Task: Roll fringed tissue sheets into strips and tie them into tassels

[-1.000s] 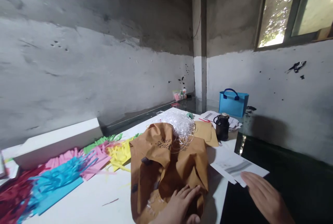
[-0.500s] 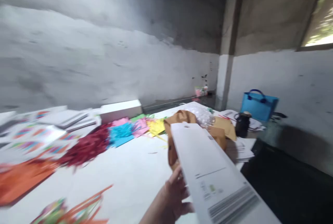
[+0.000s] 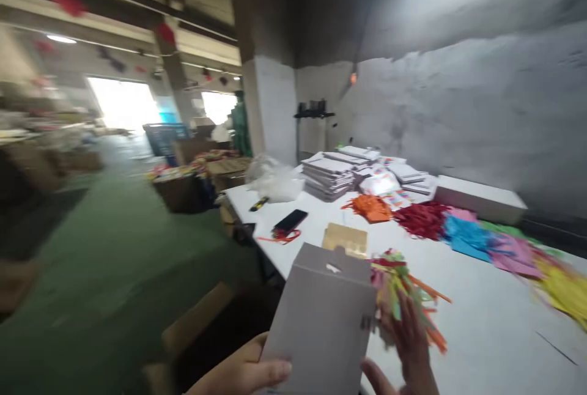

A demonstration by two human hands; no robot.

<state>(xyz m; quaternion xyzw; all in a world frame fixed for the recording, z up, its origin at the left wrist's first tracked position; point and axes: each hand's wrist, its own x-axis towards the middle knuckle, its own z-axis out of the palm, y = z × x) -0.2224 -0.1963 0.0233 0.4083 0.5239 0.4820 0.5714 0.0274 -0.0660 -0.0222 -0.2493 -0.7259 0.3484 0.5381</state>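
My left hand (image 3: 247, 367) grips the lower left edge of a flat white cardboard box (image 3: 321, 321), thumb across its face. The box is tilted, with a hang hole in its top flap and a dark mark on its right edge. My right hand (image 3: 406, 346) is just right of the box, fingers stretched and thumb apart, slightly blurred. Behind those fingers is a bunch of coloured paper strips (image 3: 397, 273); whether they touch is unclear. Just beyond the box lies a brown piece of cardboard (image 3: 346, 237) on the white table (image 3: 486, 321).
A phone (image 3: 291, 221), yellow-black cutter (image 3: 259, 203) and clear plastic bag (image 3: 275, 178) lie near the table's left edge. Stacked white flat boxes (image 3: 328, 172) and orange (image 3: 369, 206), dark red (image 3: 422, 219) and blue (image 3: 465, 233) piles line the back. An open carton (image 3: 197, 328) stands below left.
The view has swung left from the wall corner to the table's left end and the room. The box now shows a plain face instead of its barcode side. My right hand has come into view.
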